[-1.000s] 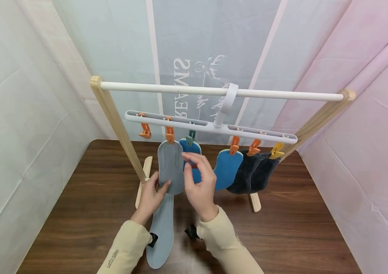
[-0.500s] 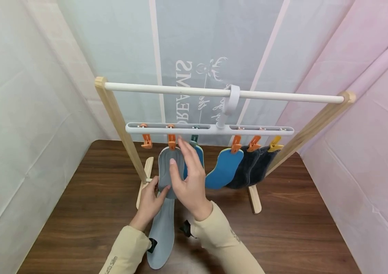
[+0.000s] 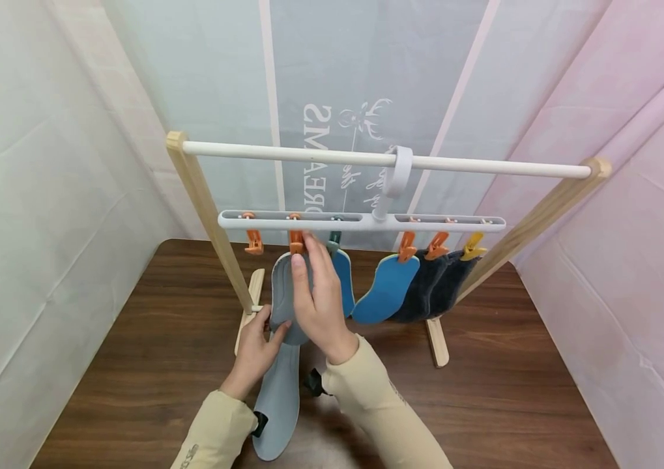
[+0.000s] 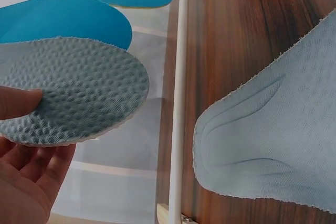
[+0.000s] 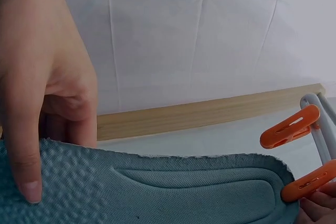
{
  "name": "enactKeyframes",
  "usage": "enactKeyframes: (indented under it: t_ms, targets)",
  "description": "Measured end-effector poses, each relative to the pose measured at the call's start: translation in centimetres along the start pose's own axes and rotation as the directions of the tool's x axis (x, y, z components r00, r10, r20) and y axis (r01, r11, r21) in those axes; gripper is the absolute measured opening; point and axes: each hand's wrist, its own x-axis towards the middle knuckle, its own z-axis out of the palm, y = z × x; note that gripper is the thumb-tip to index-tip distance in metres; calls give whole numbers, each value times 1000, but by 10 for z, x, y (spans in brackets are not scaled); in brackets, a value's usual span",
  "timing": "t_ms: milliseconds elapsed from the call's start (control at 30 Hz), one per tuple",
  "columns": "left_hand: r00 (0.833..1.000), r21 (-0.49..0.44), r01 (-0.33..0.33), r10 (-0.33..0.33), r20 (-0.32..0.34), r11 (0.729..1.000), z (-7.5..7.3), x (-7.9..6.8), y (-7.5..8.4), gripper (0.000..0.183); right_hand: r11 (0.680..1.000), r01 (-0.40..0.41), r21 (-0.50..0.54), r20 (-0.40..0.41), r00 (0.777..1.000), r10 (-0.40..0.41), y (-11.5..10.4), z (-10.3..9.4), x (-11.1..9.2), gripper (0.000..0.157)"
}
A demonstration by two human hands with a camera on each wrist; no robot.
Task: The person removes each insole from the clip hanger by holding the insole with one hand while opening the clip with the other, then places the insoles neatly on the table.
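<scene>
A grey insole (image 3: 285,286) hangs by its narrow heel from an orange clip (image 3: 296,241). My left hand (image 3: 255,352) grips its lower end, thumb on the bumpy front and fingers behind, as the left wrist view shows. At the top right of this insole is my right hand (image 3: 324,306), fingers extended beside the clip and thumb over the insole just below it. In the right wrist view its fingertips (image 5: 318,205) lie right at the clip, partly cut off by the frame. A second grey insole (image 3: 277,404) lies on the table beneath my left forearm.
A grey hanger (image 3: 308,225) hooks over the white rod (image 3: 308,154) of a wooden stand (image 3: 202,202). An unloaded orange clip (image 3: 254,241) hangs at far left. Blue insoles (image 3: 387,290) and dark furry insoles (image 3: 443,286) hang from other clips to the right.
My right hand has straightened its fingers and moved up and left to the clip above the grey insole. The hanger has tilted level. My left hand keeps its grip.
</scene>
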Motion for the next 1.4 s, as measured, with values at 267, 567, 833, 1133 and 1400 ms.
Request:
enactKeyframes:
  t_ms: [267, 567, 833, 1133, 1400]
  targets:
    - [1000, 1, 0, 0, -6, 1000, -1, -3, -1, 24, 998, -12, 63, 10, 1000, 11, 4, 3, 8, 39]
    - [1000, -9, -8, 8, -4, 1000, 0, -4, -2, 23, 988, -43, 150, 24, 999, 40, 9, 2, 14, 34]
    - [1000, -29, 4, -4, 17, 1000, -1, -6, 0, 22, 962, -56, 269, 16, 998, 53, 11, 4, 16, 36]
    - [1000, -31, -9, 10, 19, 999, -1, -10, 4, 25, 919, -84, 385, -105, 985, 134, 12, 9, 19, 33]
    - [1000, -36, 17, -16, 22, 999, -5, -16, 4, 25, 883, -99, 458, -137, 974, 180, 13, 11, 22, 31]
